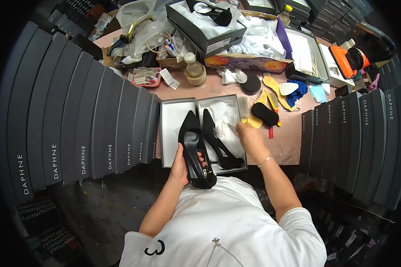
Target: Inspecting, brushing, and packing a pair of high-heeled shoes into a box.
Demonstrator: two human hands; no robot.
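My left hand is wrapped round a black pointed-toe high-heeled shoe, held toe away from me over the open box; a shiny ornament shows near its heel end. The matching black shoe lies on white tissue paper in the right half of the grey shoebox. Just right of the box, my right hand is closed at the near end of a pale-bristled brush; its fingers hide the handle. Beside it lie a black oval pad and a yellow-and-red brush.
Dark shoeboxes stand in rows at left and right. Behind are an open shoebox atop a purple carton, a glass bottle, a round black tin, a blue cloth and an orange tool.
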